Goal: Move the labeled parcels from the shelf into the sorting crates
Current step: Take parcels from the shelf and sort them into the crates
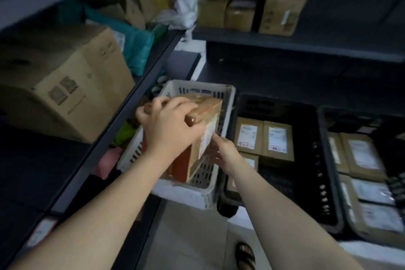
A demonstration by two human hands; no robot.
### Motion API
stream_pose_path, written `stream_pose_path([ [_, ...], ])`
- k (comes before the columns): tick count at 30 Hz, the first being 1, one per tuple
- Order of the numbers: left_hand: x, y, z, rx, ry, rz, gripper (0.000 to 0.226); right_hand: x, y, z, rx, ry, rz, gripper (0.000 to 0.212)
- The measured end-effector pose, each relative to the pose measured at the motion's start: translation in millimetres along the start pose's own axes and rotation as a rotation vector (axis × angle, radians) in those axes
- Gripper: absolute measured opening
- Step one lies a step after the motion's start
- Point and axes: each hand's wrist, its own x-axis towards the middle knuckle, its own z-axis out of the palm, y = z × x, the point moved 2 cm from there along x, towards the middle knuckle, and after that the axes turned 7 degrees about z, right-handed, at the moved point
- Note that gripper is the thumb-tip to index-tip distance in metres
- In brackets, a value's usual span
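Parcel [209, 105] dead centre for me: a brown cardboard box, taped glossy over its top, a white label down its right face and a red-orange panel lower on the near side. It hangs tilted, its lower part down inside the white crate [197, 86]. The left hand [168, 125] is clamped over the top near corner, fingers curled round the edge. The right hand [225, 151] touches the labelled face; it's blurred, and I can't tell whether those fingers wrap or lie flat. The crate is slotted plastic, its rim close round the box. Just right of it sits a black crate [274, 107] with flat labelled packets [278, 142] side by side, then a second black crate [324, 138] full of larger flat packets [363, 155]. On the left the dark shelf edge [140, 94] crowds the white crate, carrying a big carton [65, 81] and a teal plastic bag [135, 48]. Behind, a rear shelf [285, 41] holds small cartons [282, 15]. A sandalled foot [245, 256] shows on the pale floor below.
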Motion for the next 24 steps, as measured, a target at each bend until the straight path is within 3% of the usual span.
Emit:
stream_pose_path([
  [7,24.0,111.4,-1.7,-0.404,-0.023,-0.156,0.032,-77.9,-36.1,-122.6,0.362,0.105,-0.032,0.045],
  [11,24.5,200.5,41.6,-0.698,-0.113,-0.245,0.045,-116.0,-31.9,-215.8,0.521,0.015,0.0,0.062],
  [14,13.0,283.8,83.5,-0.773,-0.295,-0.212,0.047,-143.8,-22.0,-298.5,0.581,-0.038,-0.047,0.059],
  [20,-19.6,415.8,162.1,-0.788,-0.655,-0.134,0.05,-161.8,5.5,-454.6,0.68,0.119,-0.033,0.046],
  [24,-33.9,450.3,199.9,-0.753,-0.842,-0.153,0.047,-161.6,11.3,-511.2,0.451,0.256,0.042,0.037],
])
